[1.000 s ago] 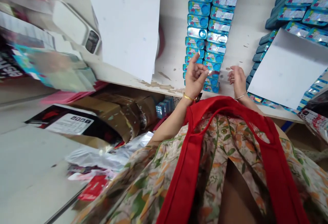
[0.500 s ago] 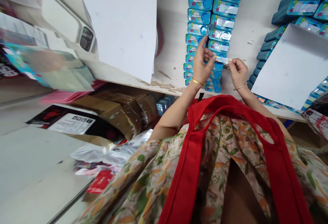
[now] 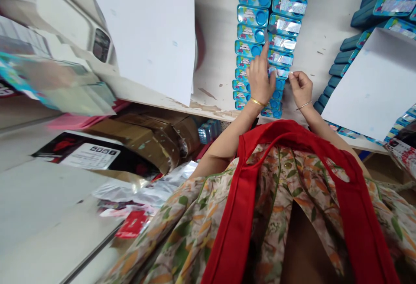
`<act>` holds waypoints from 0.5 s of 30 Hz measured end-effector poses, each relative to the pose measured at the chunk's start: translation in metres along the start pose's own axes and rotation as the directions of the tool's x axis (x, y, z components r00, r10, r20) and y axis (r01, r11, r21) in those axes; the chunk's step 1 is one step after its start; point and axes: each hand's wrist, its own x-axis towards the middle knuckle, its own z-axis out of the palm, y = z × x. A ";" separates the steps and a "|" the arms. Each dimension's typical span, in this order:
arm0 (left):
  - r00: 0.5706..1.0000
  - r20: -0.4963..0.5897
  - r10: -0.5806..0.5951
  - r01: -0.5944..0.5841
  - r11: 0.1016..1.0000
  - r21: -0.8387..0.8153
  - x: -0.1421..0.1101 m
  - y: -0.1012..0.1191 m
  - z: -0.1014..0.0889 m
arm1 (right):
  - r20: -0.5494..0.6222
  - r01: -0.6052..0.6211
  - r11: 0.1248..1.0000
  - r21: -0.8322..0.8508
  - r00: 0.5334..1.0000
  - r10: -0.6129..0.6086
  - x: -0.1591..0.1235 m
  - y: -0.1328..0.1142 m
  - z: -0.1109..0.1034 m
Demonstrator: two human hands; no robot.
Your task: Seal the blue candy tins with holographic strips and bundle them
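Two columns of small blue tins printed "Caramelo" stand in front of me, the right column mostly bearing shiny holographic stickers. One holographic sticker strip lies across a near tin of that right column. My right hand pinches the strip's right end between thumb and index finger. My left hand rests over the tins at the strip's left end, its fingers stretched out and the index pointing away from me. By that fingertip shows a small greyish clear piece, too small to name.
White sheets lie to the left, near a white phone-like box. At right, another sheet covers part of more blue tins. Cardboard boxes and plastic bags sit below the table's worn front edge.
The sticker strip, held up between both hands before, now lies against a tin. My left hand has turned and flattened over the tins; its thumb and fingers no longer pinch the strip.
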 end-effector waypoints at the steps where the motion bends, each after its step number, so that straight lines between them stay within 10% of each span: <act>1: 0.999 -0.030 -0.036 0.037 0.999 0.032 0.000 -0.001 -0.001 | -0.003 -0.024 1.000 0.009 1.000 0.024 0.001 0.004 0.002; 7: 0.979 0.162 -0.123 0.126 0.992 -0.009 0.003 -0.019 -0.004 | 0.079 -0.020 0.999 -0.044 0.997 0.023 0.014 0.025 0.026; 15: 0.955 -0.293 -0.049 -0.055 0.940 -0.337 -0.011 0.027 -0.045 | -0.158 0.130 0.991 0.027 0.980 -0.124 0.008 0.009 -0.004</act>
